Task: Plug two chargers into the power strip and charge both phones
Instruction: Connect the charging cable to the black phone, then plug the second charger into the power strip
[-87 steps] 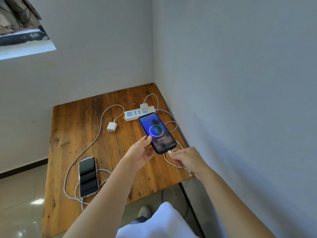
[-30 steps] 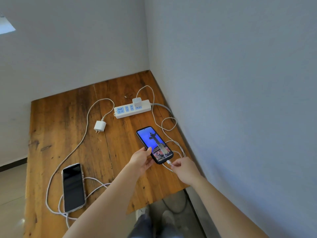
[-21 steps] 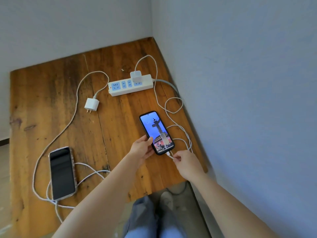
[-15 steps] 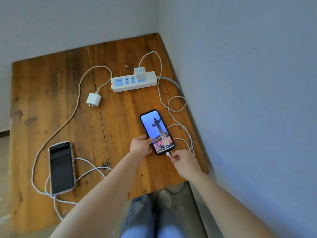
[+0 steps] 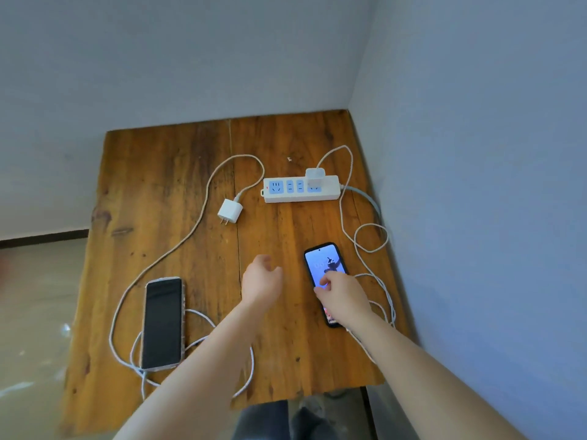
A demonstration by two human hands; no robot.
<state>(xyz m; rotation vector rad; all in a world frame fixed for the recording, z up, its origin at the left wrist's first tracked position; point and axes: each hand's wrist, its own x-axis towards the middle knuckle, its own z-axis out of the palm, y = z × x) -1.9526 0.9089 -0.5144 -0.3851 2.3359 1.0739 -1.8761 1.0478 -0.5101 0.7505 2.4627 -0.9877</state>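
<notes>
A white power strip (image 5: 301,189) lies at the back of the wooden table (image 5: 165,185), with one white charger (image 5: 314,176) plugged into its right end. That charger's cable (image 5: 365,246) runs to a lit phone (image 5: 320,262) lying flat on the right. My right hand (image 5: 341,295) hovers over its lower half, holding nothing. My left hand (image 5: 262,279) hangs empty above the table's middle, fingers loosely curled. A second white charger (image 5: 229,211) lies unplugged left of the strip. Its cable (image 5: 178,246) leads to a dark phone (image 5: 162,322) at the front left.
Grey walls close in the table at the back and right. The table's left and front edges drop to a tiled floor (image 5: 35,312). Loose cable loops (image 5: 197,344) lie beside the dark phone near the front edge. My legs (image 5: 286,420) show below the table.
Both hands let go of the lit phone and its cable end; the phone now lies flat on the table. My left hand has drifted left, away from it.
</notes>
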